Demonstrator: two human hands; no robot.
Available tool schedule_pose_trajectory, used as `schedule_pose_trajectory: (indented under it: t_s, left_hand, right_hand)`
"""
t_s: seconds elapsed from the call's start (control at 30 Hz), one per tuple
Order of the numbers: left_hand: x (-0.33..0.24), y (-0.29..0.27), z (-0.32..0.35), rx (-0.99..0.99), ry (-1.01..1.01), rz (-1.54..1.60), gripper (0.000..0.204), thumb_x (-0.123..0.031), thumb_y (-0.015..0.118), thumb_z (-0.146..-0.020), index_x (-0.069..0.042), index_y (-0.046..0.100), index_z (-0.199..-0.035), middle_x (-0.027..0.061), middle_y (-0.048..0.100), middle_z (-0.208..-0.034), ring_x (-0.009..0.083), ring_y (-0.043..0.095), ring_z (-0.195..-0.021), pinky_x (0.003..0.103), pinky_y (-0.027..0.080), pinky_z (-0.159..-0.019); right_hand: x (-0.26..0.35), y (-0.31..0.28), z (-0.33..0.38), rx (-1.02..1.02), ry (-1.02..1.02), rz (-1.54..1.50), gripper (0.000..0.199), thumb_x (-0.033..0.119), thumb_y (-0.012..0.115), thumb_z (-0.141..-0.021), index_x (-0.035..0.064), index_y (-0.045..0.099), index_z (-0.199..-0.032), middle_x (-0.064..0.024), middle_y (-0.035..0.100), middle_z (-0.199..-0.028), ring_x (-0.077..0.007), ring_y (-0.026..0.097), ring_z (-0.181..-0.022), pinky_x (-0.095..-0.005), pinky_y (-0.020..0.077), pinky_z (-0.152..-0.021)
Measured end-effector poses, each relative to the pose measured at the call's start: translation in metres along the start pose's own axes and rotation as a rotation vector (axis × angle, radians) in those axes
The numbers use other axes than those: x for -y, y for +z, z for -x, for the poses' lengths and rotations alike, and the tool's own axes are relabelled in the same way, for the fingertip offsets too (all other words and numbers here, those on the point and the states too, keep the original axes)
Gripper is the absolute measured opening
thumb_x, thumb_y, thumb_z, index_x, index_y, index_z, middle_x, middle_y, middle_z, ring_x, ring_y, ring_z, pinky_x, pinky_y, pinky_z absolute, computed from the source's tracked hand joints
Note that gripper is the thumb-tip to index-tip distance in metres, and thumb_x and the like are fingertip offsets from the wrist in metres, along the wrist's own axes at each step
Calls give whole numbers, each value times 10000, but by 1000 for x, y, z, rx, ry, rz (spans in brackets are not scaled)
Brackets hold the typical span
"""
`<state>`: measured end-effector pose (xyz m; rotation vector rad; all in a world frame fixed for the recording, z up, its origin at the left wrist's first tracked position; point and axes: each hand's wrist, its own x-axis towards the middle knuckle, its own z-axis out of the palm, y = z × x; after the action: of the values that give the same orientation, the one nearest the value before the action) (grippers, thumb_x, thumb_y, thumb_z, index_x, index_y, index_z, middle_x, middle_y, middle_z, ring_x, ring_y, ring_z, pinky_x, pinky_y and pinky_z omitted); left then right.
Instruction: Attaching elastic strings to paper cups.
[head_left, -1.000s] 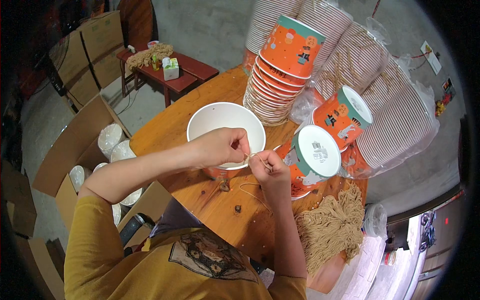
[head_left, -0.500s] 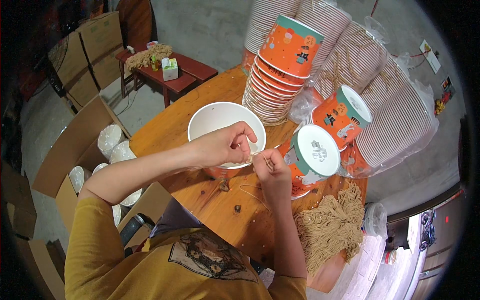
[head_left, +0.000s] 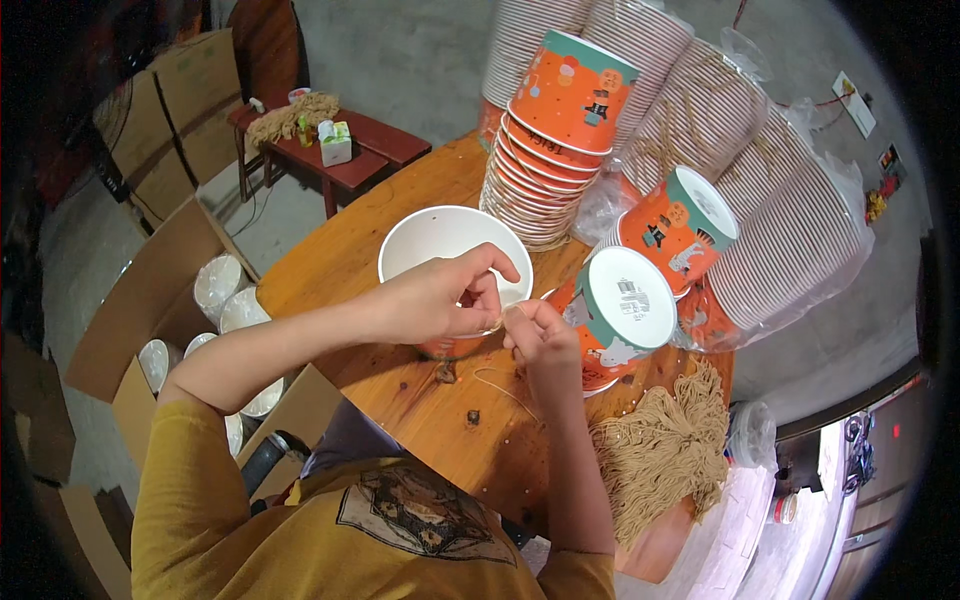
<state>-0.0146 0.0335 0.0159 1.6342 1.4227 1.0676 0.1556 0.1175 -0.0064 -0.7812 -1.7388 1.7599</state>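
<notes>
A white-lined paper bucket [head_left: 440,228] with an orange outside stands upright on the wooden table. Over its near right rim my left hand [head_left: 440,300] pinches a thin tan cord [head_left: 505,388] between thumb and fingers. My right hand [head_left: 545,345] meets it there, its fingertips closed on the same cord. A loose length of cord trails down to the tabletop below the right hand. Right beside that hand stands an upside-down orange and green bucket [head_left: 628,300]. Whether the cord is knotted between my fingertips is too small to tell.
A bundle of tan cords [head_left: 665,455] lies at the table's right edge. Behind stand a stack of orange buckets [head_left: 560,110], another tilted bucket [head_left: 680,225] and tall plastic-wrapped stacks [head_left: 790,220]. A carton of wrapped white buckets [head_left: 150,290] sits left; a red bench [head_left: 360,160] is farther back.
My fingertips have drawn closer together, the right hand's fingers closing in on the cord by the left. The view has shifted slightly; the buckets have stayed in place.
</notes>
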Motion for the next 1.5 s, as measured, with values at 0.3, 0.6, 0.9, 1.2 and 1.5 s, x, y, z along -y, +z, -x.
schedule_pose_trajectory:
  t_s: [0.3, 0.6, 0.9, 1.2, 1.5]
  left_hand:
    - [3, 0, -2, 3, -74, 123, 401, -35, 631, -903, -31, 403, -1233, 14, 580, -818, 82, 552, -793, 246, 458, -763]
    - [5, -3, -1, -60, -71, 216, 391, -10, 619, -862, -10, 412, -1194, 33, 602, -839, 90, 574, -825, 242, 461, -780]
    - [2, 1, 1, -93, -82, 261, 371, -23, 610, -865, -16, 421, -1183, 21, 599, -841, 91, 577, -831, 242, 458, -801]
    - [-12, 9, 7, -164, 12, -146, 347, -49, 595, -897, -44, 404, -1186, 32, 585, -798, 106, 570, -744, 278, 475, -703]
    - [7, 8, 5, -209, 80, -39, 339, -54, 622, -867, -22, 422, -1139, 55, 583, -755, 145, 584, -692, 297, 471, -643]
  right_hand:
    - [-11, 2, -2, -45, -217, 50, 75, 57, 615, -907, -1, 570, -891, 29, 565, -728, -17, 493, -656, -193, 405, -571]
    - [-2, -3, 1, -58, -246, 174, 132, 6, 618, -860, 2, 549, -971, -2, 535, -710, -50, 474, -605, -222, 410, -544]
    - [0, -7, 5, -63, -605, 489, 72, 17, 646, -826, 48, 597, -870, -41, 502, -767, -121, 488, -630, -249, 419, -571]
    - [-1, 0, 5, -105, -457, 471, 72, 50, 682, -822, 39, 621, -859, -31, 533, -766, -118, 499, -613, -256, 414, -564]
    - [-10, -2, 1, -129, -398, 347, 54, 26, 680, -818, 19, 630, -838, -11, 509, -732, -77, 417, -582, -226, 369, -549]
